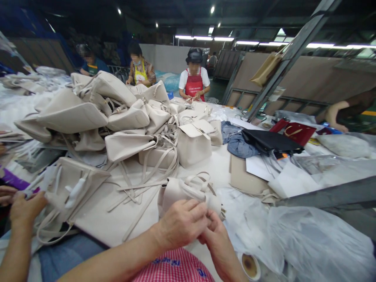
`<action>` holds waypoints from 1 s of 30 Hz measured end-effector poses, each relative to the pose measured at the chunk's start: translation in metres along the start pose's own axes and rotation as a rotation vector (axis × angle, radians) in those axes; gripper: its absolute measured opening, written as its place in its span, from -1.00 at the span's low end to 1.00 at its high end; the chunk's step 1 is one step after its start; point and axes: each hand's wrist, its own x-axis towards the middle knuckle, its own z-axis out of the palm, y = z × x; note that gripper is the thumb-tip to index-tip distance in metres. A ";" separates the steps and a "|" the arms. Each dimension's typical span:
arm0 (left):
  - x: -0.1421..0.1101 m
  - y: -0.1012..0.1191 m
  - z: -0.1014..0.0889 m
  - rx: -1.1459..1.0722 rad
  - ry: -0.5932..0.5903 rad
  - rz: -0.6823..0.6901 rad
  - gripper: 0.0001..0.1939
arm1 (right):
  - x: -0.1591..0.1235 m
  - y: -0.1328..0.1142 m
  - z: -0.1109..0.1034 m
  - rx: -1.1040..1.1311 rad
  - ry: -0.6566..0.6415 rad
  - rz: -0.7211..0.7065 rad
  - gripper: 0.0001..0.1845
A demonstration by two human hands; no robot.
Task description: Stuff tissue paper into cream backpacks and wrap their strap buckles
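Observation:
My left hand (pixel 184 220) and my right hand (pixel 216 231) meet at the near edge of the table, fingers bent and pinched together. Whatever lies between the fingertips is hidden or too small to name. Just beyond them, a small cream handbag (pixel 176 192) rests on the table, its handle loop standing up and a metal fitting at its right side. My hands overlap its near side in view; whether they touch it I cannot tell. Long thin straps (pixel 138 192) trail over the table to its left.
A large heap of cream handbags (pixel 117 102) fills the table's left and middle. Clear plastic bags (pixel 317 235) and a tape roll (pixel 249 266) lie at right, below a slanted metal post (pixel 282 66). A co-worker's hands (pixel 26 207) work at far left; several people stand opposite.

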 end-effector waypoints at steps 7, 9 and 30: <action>0.012 -0.021 0.007 -0.055 -0.226 0.091 -0.90 | -0.008 0.002 -0.004 -0.005 0.037 0.079 -0.68; 0.009 -0.022 0.020 -0.144 -0.183 -0.129 -0.95 | -0.010 0.002 -0.004 -0.117 0.123 -0.032 -0.67; 0.004 -0.044 0.013 -0.589 0.186 -0.530 -0.96 | -0.021 0.009 -0.006 -0.207 -0.050 -0.030 -0.68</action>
